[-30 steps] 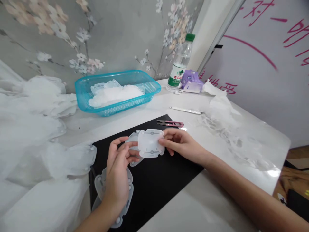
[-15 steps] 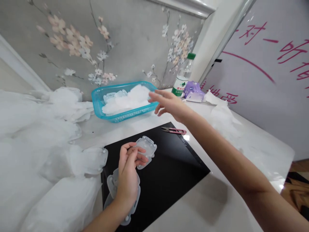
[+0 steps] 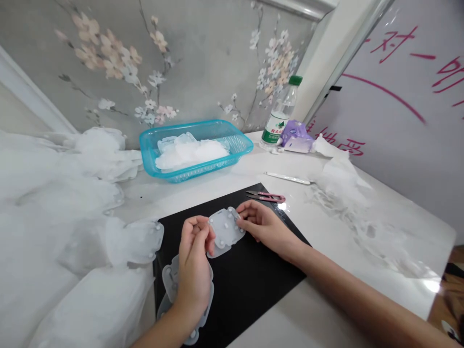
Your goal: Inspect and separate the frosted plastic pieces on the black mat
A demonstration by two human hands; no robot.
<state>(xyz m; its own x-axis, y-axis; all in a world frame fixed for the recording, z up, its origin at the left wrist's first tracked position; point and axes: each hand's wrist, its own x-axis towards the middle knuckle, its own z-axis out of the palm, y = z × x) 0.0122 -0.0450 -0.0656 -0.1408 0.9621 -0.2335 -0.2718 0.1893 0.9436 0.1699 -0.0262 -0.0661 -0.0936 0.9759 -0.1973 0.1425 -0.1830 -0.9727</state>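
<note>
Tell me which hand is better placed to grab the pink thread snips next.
Right, most likely: the right hand is close to the pink thread snips, though its fingers pinch the translucent plastic piece; the left hand is at the piece's opposite edge, farther away.

Glossy white table (image 3: 252, 168), blue basket (image 3: 181, 175), green-capped bottle (image 3: 277, 123), purple packet (image 3: 296, 136), slim white tool (image 3: 288, 178); black mat (image 3: 261, 275)

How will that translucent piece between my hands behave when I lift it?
The translucent piece looks thin, so it's probably light. It appears flat, not drooping, by the right hand, so it may flex slightly rather than flop. Being flat, it seems unlikely to roll.
</note>
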